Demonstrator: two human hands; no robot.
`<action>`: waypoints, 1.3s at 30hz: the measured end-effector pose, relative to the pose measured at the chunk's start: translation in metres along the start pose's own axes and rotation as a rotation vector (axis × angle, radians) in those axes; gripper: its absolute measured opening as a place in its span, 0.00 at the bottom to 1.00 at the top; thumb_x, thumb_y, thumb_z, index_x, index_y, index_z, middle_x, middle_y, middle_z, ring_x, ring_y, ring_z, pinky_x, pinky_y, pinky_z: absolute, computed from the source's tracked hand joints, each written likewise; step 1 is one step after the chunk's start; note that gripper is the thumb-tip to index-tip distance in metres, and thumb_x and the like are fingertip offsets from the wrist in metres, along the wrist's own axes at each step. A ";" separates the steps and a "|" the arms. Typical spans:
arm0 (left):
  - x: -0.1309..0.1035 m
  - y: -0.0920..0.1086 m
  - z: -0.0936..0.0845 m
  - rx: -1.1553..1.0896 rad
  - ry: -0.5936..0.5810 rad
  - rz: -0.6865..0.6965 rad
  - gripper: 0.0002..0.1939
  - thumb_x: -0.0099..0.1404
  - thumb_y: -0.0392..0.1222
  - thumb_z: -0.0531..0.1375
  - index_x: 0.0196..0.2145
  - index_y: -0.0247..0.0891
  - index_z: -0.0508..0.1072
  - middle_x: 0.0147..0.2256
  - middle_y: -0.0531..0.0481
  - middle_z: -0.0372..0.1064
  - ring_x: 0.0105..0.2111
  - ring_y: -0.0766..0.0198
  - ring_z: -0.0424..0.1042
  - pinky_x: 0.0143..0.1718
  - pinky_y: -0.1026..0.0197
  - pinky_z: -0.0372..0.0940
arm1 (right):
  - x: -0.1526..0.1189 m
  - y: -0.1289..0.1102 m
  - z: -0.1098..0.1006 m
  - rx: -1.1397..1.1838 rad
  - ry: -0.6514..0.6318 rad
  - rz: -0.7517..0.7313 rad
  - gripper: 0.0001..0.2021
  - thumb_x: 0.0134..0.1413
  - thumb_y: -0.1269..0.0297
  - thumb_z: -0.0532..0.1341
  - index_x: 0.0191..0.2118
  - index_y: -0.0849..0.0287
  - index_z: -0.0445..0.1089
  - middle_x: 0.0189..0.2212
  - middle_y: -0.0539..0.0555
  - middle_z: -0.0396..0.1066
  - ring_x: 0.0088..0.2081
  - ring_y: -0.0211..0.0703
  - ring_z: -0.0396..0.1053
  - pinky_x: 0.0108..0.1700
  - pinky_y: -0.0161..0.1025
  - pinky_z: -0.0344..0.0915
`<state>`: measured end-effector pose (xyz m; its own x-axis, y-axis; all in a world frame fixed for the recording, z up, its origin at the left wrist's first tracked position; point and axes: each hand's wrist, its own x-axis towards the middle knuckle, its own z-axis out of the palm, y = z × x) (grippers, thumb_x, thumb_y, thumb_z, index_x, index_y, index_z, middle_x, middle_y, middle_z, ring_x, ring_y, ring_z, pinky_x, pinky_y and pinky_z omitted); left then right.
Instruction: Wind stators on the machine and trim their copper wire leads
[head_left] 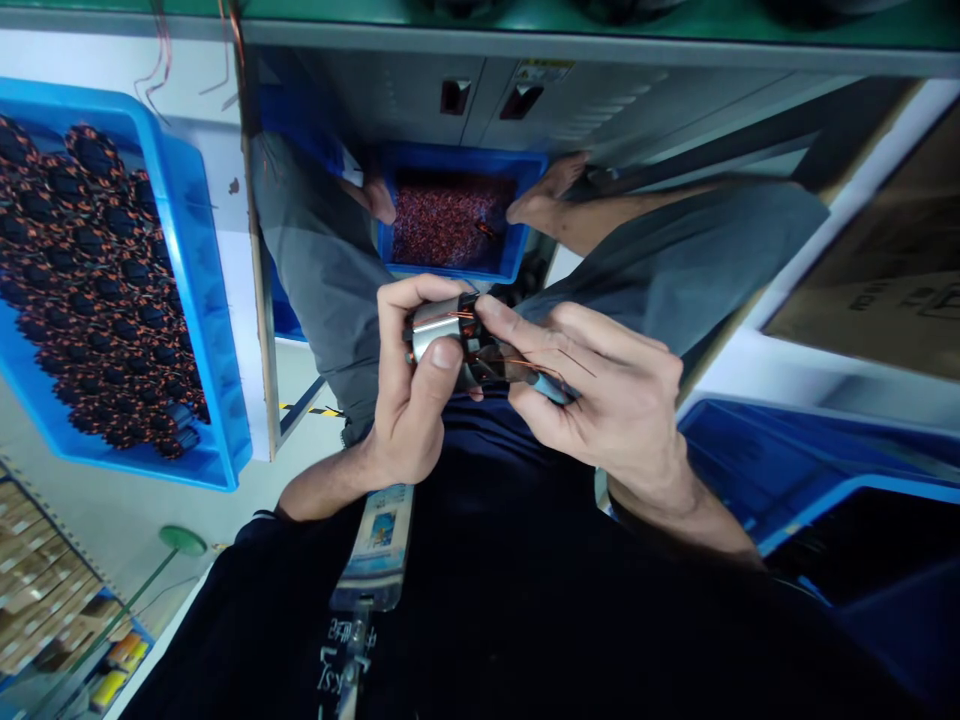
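The left hand (pixel 409 400) was wrapped tight around a small motor part (pixel 450 335), shiny metal with thin copper wire. The right hand (pixel 600 400) pinched a little blue-handled tool (pixel 551 388) and touched the motor part from the side. Above the motor part, between the person's knees, sat a small blue bin (pixel 517 250) of reddish scraps. Far left of the motor part, a big blue tray (pixel 217 330) held many wound coils.
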<state>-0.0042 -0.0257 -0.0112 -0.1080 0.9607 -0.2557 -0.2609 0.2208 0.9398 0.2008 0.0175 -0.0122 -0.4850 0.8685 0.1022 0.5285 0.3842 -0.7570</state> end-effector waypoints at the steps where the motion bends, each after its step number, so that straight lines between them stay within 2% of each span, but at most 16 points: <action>1: 0.000 -0.002 0.000 0.000 0.005 0.012 0.17 0.89 0.60 0.60 0.67 0.56 0.75 0.63 0.44 0.72 0.60 0.48 0.78 0.61 0.46 0.83 | 0.000 0.000 0.000 0.003 -0.002 0.009 0.29 0.79 0.62 0.67 0.79 0.33 0.76 0.45 0.51 0.87 0.44 0.47 0.86 0.51 0.43 0.87; 3: 0.003 -0.008 0.000 -0.049 0.003 0.037 0.17 0.88 0.59 0.63 0.67 0.56 0.76 0.62 0.45 0.74 0.60 0.50 0.79 0.68 0.44 0.80 | 0.003 0.001 0.001 0.043 0.009 0.015 0.29 0.79 0.65 0.68 0.77 0.33 0.78 0.49 0.49 0.89 0.45 0.46 0.88 0.53 0.40 0.87; 5: 0.009 -0.015 0.001 -0.137 0.027 -0.005 0.15 0.87 0.60 0.64 0.64 0.56 0.76 0.55 0.47 0.76 0.47 0.54 0.83 0.54 0.49 0.85 | 0.009 0.005 0.008 0.127 0.030 0.022 0.27 0.78 0.66 0.68 0.75 0.37 0.81 0.55 0.49 0.90 0.49 0.47 0.90 0.57 0.41 0.87; 7: 0.016 -0.022 0.000 -0.204 0.063 -0.114 0.17 0.86 0.63 0.66 0.60 0.54 0.76 0.46 0.51 0.76 0.34 0.59 0.81 0.35 0.57 0.83 | 0.017 0.015 0.018 0.208 0.011 0.080 0.25 0.78 0.66 0.67 0.73 0.44 0.83 0.61 0.50 0.89 0.54 0.51 0.91 0.62 0.44 0.87; 10: 0.022 -0.028 -0.010 -0.228 0.075 -0.211 0.22 0.85 0.67 0.68 0.61 0.52 0.74 0.46 0.51 0.76 0.31 0.63 0.79 0.28 0.63 0.77 | 0.028 0.037 0.034 0.232 -0.065 0.236 0.29 0.75 0.66 0.65 0.76 0.53 0.80 0.66 0.53 0.87 0.59 0.55 0.89 0.67 0.48 0.85; 14: 0.012 -0.022 -0.035 -0.143 -0.046 -0.018 0.24 0.85 0.63 0.68 0.69 0.54 0.70 0.55 0.48 0.74 0.38 0.62 0.81 0.36 0.61 0.82 | 0.029 0.068 0.049 0.205 -0.135 0.323 0.34 0.70 0.67 0.65 0.79 0.55 0.77 0.71 0.55 0.83 0.69 0.60 0.85 0.76 0.54 0.79; 16: 0.003 -0.015 -0.049 -0.016 -0.101 0.089 0.28 0.83 0.59 0.72 0.71 0.54 0.70 0.63 0.44 0.72 0.49 0.56 0.83 0.45 0.58 0.84 | 0.025 0.078 0.056 0.216 -0.166 0.341 0.34 0.70 0.65 0.65 0.79 0.56 0.77 0.71 0.55 0.83 0.72 0.61 0.82 0.78 0.56 0.76; 18: -0.007 -0.008 -0.061 0.130 -0.100 0.169 0.30 0.80 0.54 0.76 0.72 0.53 0.71 0.69 0.40 0.69 0.65 0.47 0.80 0.57 0.52 0.85 | 0.023 0.083 0.062 0.243 -0.208 0.348 0.33 0.70 0.63 0.66 0.78 0.56 0.78 0.72 0.56 0.83 0.74 0.61 0.80 0.80 0.57 0.75; 20: -0.018 -0.002 -0.075 0.251 -0.050 0.256 0.31 0.78 0.52 0.79 0.71 0.52 0.73 0.67 0.39 0.73 0.72 0.41 0.75 0.67 0.45 0.82 | 0.024 0.083 0.068 0.282 -0.254 0.336 0.33 0.71 0.60 0.67 0.78 0.56 0.78 0.73 0.57 0.82 0.74 0.61 0.80 0.79 0.57 0.74; 22: -0.034 0.005 -0.096 0.365 0.032 0.346 0.32 0.77 0.54 0.80 0.71 0.51 0.75 0.62 0.40 0.78 0.72 0.42 0.76 0.70 0.41 0.80 | 0.027 0.080 0.073 0.304 -0.287 0.333 0.31 0.73 0.58 0.67 0.77 0.55 0.79 0.72 0.59 0.82 0.72 0.60 0.82 0.78 0.55 0.75; 25: -0.071 0.021 -0.149 0.618 0.244 0.382 0.34 0.76 0.60 0.80 0.70 0.51 0.75 0.61 0.42 0.81 0.66 0.44 0.82 0.66 0.44 0.82 | 0.035 0.079 0.078 0.270 -0.315 0.383 0.29 0.75 0.56 0.67 0.75 0.55 0.82 0.68 0.63 0.85 0.66 0.57 0.85 0.74 0.53 0.75; 28: -0.125 0.051 -0.212 0.918 0.558 0.245 0.42 0.72 0.63 0.82 0.72 0.50 0.71 0.65 0.40 0.79 0.61 0.46 0.85 0.57 0.50 0.85 | 0.043 0.084 0.082 0.188 -0.344 0.451 0.30 0.70 0.54 0.68 0.74 0.49 0.84 0.60 0.64 0.88 0.55 0.56 0.87 0.67 0.58 0.75; 31: -0.177 0.078 -0.265 1.250 0.754 -0.104 0.44 0.72 0.62 0.80 0.74 0.46 0.68 0.67 0.40 0.80 0.58 0.46 0.88 0.60 0.48 0.85 | 0.051 0.091 0.085 0.144 -0.420 0.505 0.32 0.65 0.53 0.68 0.73 0.46 0.84 0.57 0.64 0.88 0.49 0.56 0.84 0.63 0.61 0.74; 33: -0.199 0.083 -0.292 1.470 0.751 -0.388 0.42 0.74 0.56 0.78 0.76 0.48 0.67 0.69 0.43 0.81 0.57 0.45 0.89 0.64 0.45 0.83 | 0.056 0.092 0.087 0.118 -0.456 0.550 0.35 0.61 0.53 0.69 0.73 0.46 0.84 0.55 0.65 0.88 0.47 0.57 0.82 0.62 0.62 0.73; 35: -0.209 0.076 -0.313 1.581 0.686 -0.586 0.39 0.74 0.50 0.77 0.76 0.49 0.69 0.70 0.45 0.82 0.59 0.41 0.89 0.65 0.43 0.81 | 0.059 0.091 0.089 0.076 -0.468 0.592 0.36 0.57 0.53 0.68 0.72 0.45 0.85 0.56 0.65 0.88 0.47 0.59 0.82 0.61 0.63 0.73; 39: -0.203 0.046 -0.342 1.561 0.559 -0.691 0.36 0.70 0.45 0.80 0.71 0.48 0.76 0.67 0.44 0.84 0.63 0.35 0.86 0.63 0.42 0.82 | 0.060 0.090 0.091 -0.001 -0.470 0.630 0.39 0.48 0.49 0.68 0.69 0.40 0.87 0.61 0.62 0.88 0.58 0.67 0.85 0.66 0.65 0.75</action>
<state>-0.3222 -0.2679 0.0065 -0.7477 0.5432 -0.3820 0.6230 0.7729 -0.1204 0.1555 0.0755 -0.1327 -0.3370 0.6996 -0.6301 0.8025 -0.1365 -0.5808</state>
